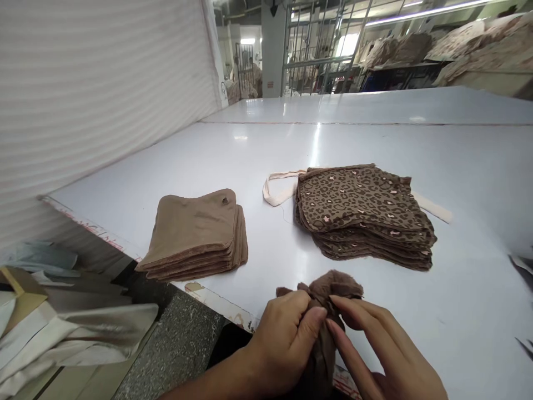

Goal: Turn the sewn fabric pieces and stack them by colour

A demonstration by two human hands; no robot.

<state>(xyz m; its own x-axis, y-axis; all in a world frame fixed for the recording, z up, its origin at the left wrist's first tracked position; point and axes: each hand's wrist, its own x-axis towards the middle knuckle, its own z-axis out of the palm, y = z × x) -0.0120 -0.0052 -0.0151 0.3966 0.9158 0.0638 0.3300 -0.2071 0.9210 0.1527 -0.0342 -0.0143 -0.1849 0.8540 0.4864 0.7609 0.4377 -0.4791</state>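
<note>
The left hand (278,344) and right hand (378,347) are close together, both pinching a bunched piece of brown fabric (328,289) at the near edge of the white table (375,144). Farther off lie a plain brown stack (195,236), left, and a leopard-print stack (362,211), right.

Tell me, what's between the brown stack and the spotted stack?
The white table and a thin thread lie between the brown stack and the spotted stack, seen in the head view.

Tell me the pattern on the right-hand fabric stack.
Brown leopard print with pink flecks on the stack; head view.
</note>
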